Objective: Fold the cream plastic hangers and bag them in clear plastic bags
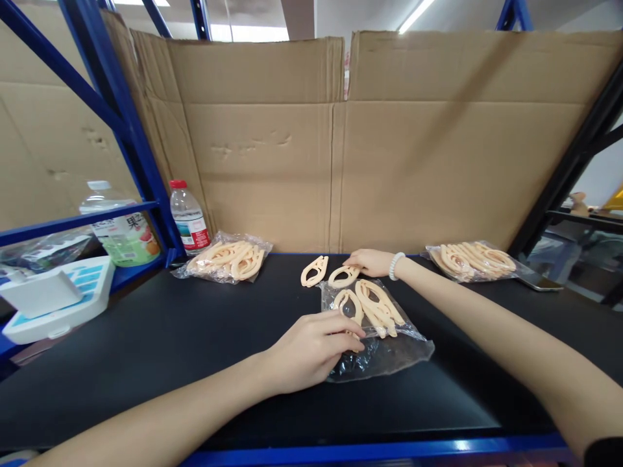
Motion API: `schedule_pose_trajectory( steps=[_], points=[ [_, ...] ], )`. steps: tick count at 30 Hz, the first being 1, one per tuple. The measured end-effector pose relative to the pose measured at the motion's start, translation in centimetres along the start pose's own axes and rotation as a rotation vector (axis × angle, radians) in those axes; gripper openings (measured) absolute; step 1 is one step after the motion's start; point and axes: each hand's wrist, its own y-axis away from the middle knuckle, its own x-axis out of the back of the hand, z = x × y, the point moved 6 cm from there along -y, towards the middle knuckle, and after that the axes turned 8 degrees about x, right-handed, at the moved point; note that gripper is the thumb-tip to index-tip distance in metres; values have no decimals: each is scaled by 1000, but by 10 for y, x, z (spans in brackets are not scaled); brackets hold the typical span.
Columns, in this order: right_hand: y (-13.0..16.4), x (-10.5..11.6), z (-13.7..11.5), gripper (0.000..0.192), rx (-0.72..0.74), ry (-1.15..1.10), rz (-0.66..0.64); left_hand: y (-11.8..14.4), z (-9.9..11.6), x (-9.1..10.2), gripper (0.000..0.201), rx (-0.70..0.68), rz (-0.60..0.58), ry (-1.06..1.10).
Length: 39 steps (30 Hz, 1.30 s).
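Note:
My right hand [372,263], with a white beaded band at its wrist, reaches to the far side of the table. Its fingers are closed on the end of a beige looped plastic piece that looks like a folded hanger [335,280]. A similar loose folded hanger [311,275] lies just left of it. Nearer to me is a clear plastic bag [389,357] with several folded hangers [377,305] in it. My left hand [324,347] grips the bag's left side, fingers curled over the plastic and the lower end of one hanger; its fingertips are partly hidden.
Filled bags of hangers lie at the back left [233,259] and back right [472,259], the latter beside a flat phone-like object [540,282]. Bottles [187,220] and a white-and-blue device [87,292] stand left. Cardboard [263,143] walls the back; a blue rail [389,451] edges the front.

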Motion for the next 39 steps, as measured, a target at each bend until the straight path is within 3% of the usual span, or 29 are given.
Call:
schedule_pose_trajectory(
  steps=[4, 10, 13, 16, 20, 24, 27, 31, 35, 39],
  points=[
    [42, 9, -1, 29, -78, -16, 104, 1, -1, 1, 31, 24, 24, 7],
    [100, 43, -20, 27, -274, -29, 533, 1, -4, 5, 31, 32, 116, 70],
    [112, 71, -38, 24, -300, -254, 832, 0, -5, 9, 30, 52, 165, 96],
    [115, 94, -66, 20, -244, -477, 948, -1, -7, 14, 29, 99, 215, 121],
    [119, 115, -110, 8, -79, -597, 911, -2, -9, 14, 25, 175, 237, 145],
    [119, 118, -150, 7, 97, -408, 754, -4, -8, 14, 25, 214, 257, 153],
    [110, 102, -184, 7, 209, -92, 630, -4, -8, 16, 25, 233, 294, 146],
    [90, 54, -229, 29, 424, 368, 413, -5, -6, 19, 26, 227, 327, 140],
    [76, 24, -232, 28, 365, 548, 411, -5, -3, 19, 26, 182, 323, 146],
    [67, 14, -211, 25, 237, 503, 339, -4, -4, 19, 27, 185, 333, 129]
  ],
)
